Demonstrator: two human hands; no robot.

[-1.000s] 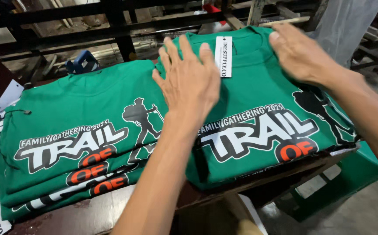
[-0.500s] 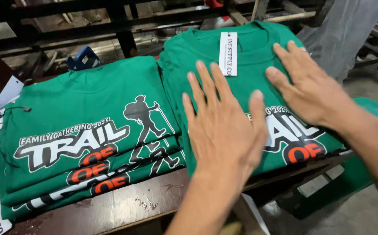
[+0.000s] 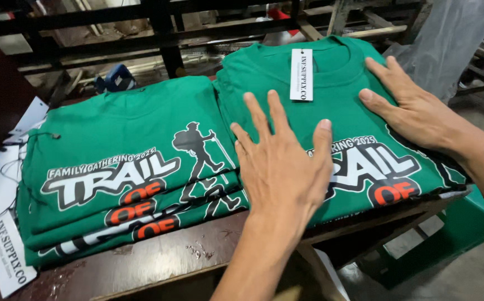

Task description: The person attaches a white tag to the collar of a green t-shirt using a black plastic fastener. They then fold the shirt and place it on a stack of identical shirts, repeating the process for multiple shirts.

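Closest to us, the dark wooden bench [image 3: 158, 259] shows its worn front edge, wet specks on it. Our left hand [image 3: 280, 167] lies flat on the folded green shirt [image 3: 336, 120], fingers spread wide, the grip apart and clamped on nothing, palm pressing the printed white and orange lettering. That shirt sits on the right part of the bench, its lower edge just at the bench's front. Our right hand [image 3: 414, 111] is flat too, on the shirt's right side, fingers splayed toward the collar, grip open. Between the two hands a white hang tag [image 3: 301, 74] lies below the neckline. To the left, just beside this shirt, we see a stack of green shirts [image 3: 125, 178] fanned so three prints show, a hiker figure on each. Loose white tags [image 3: 5, 251] lie at the far left edge. Beyond, a small blue object [image 3: 116, 78] sits behind the stack, and black metal bars [image 3: 158, 33] cross the background.
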